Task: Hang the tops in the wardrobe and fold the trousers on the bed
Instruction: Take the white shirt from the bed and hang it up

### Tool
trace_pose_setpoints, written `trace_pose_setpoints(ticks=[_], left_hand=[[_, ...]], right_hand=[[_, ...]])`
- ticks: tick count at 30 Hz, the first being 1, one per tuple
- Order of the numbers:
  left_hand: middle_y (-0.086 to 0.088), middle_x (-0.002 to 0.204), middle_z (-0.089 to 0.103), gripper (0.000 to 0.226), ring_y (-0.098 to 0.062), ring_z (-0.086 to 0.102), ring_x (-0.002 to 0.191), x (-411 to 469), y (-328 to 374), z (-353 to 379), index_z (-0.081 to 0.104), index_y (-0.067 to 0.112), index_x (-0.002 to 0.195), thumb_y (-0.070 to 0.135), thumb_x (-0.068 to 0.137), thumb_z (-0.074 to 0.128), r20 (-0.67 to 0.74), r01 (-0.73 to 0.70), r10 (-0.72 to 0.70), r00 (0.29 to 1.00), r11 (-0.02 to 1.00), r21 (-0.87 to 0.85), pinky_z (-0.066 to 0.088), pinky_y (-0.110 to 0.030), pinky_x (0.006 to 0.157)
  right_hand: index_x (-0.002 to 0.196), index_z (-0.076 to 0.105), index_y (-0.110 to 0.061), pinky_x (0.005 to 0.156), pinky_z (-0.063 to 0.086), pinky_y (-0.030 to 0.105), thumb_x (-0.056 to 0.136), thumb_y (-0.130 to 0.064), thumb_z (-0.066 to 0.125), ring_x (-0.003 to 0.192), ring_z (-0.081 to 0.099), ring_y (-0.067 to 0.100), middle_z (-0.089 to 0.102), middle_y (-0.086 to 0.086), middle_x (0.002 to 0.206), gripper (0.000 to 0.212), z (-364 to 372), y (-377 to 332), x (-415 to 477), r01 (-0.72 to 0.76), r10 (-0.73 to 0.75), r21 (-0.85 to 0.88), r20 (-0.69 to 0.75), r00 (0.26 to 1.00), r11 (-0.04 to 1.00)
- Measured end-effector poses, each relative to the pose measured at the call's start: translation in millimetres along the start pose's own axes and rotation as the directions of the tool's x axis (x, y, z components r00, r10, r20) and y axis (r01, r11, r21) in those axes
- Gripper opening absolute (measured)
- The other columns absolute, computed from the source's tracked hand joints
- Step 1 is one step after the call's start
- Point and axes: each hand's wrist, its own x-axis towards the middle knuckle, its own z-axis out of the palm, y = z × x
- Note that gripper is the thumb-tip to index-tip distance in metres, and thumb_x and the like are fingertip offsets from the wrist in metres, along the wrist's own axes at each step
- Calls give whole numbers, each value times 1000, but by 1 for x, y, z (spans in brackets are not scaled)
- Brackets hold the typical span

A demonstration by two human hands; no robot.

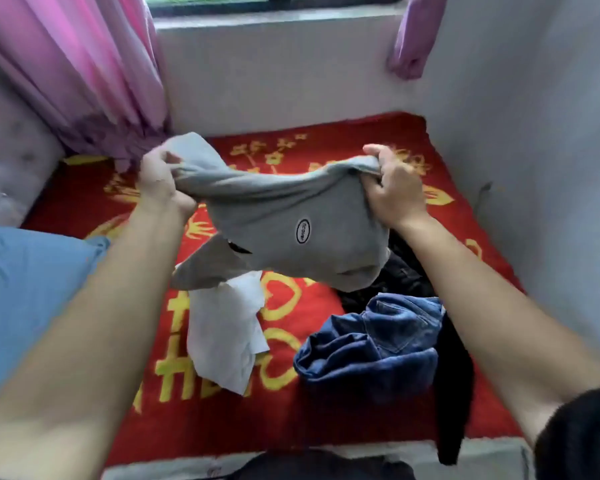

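Head view: both hands held a grey top [284,230] up over the bed [312,420]. The left hand [160,183] had its fingers curled tight round one bunched edge, and the right hand [394,190] gripped the other. Under it on the red blanket lay a white garment [222,337], crumpled jeans [371,344] and black clothes [454,382]. A blue pillow [21,292] sat at the left.

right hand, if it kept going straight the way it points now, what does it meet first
The right hand grips the grey garment, so it would push into that first. Beyond it, probably the red blanket near the far wall; depth is unclear.
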Motion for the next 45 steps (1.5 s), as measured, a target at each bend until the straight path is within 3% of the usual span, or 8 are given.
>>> trace_pose_setpoints(ticks=[5, 10, 14, 20, 27, 32, 39, 45], left_hand=[[-10, 116, 67, 36, -28, 69, 84, -28, -162, -133, 61, 8, 110, 16, 76, 70, -592, 286, -123, 797, 939, 189, 55, -34, 59], [-11, 128, 59, 36, -30, 62, 106, -101, -277, -244, 52, -7, 130, 3, 96, 51, -812, 470, -115, 572, 858, 210, 49, -34, 81], [-12, 130, 60, 42, -29, 61, 114, -122, -295, -291, 51, -5, 133, -3, 91, 48, -902, 598, -119, 416, 783, 173, 51, -38, 96], [-9, 128, 58, 57, -28, 61, 105, -114, -290, -316, 51, 0, 131, 10, 77, 66, -935, 576, -87, 345, 806, 138, 54, -38, 89], [-10, 131, 59, 47, -27, 63, 108, -89, -291, -321, 52, 4, 133, 30, 94, 54, -953, 514, -32, 300, 847, 133, 51, -32, 76], [-7, 129, 59, 44, -29, 66, 102, -71, -295, -323, 47, 17, 137, 13, 94, 45, -928, 428, -71, 366, 898, 100, 58, -41, 68], [-8, 116, 71, 41, -25, 68, 106, -23, -285, -186, 66, 13, 123, 10, 85, 52, -345, 192, -66, 936, 918, 346, 57, -41, 92], [-4, 112, 71, 43, -15, 65, 106, -29, -285, -83, 68, 22, 113, -9, 91, 47, 273, -42, -95, 957, 890, 454, 52, -31, 97]], right_hand=[[110, 58, -23, 87, 42, 39, 86, -31, 64, 108, 60, 33, 64, 7, 110, 26, 100, 86, -148, 133, 215, -410, 696, 685, 902], [114, 51, -28, 88, 41, 38, 81, -26, 64, 111, 62, 30, 67, 4, 117, 36, 148, 136, -272, -1, 412, -460, 794, 447, 888], [103, 55, -26, 84, 44, 34, 78, -62, 70, 107, 61, 27, 67, 2, 109, 47, 166, 146, -304, -202, 488, -448, 837, 248, 871], [113, 48, -17, 99, 42, 49, 71, -66, 76, 119, 47, 39, 44, 13, 125, 70, 200, 139, -309, -525, 672, -430, 354, 651, 735], [152, 19, -11, 106, 38, 39, 75, -45, 84, 133, 48, 37, 47, 19, 147, 106, 221, 147, -298, -871, 861, -261, 421, 284, 416], [128, 59, -18, 99, 44, 36, 90, -34, 64, 116, 59, 30, 66, 8, 122, 42, 210, 149, -236, -830, 808, -61, 280, 519, 554], [105, 57, -20, 75, 38, 2, 97, -18, 50, 87, 54, -21, 62, 10, 113, 11, 146, 123, -93, -388, 471, 267, -534, 702, 882], [110, 50, -22, 93, 40, 11, 98, -18, 51, 100, 56, -10, 59, -8, 109, 13, 134, 140, -82, -165, 231, 162, -663, 712, 973]])
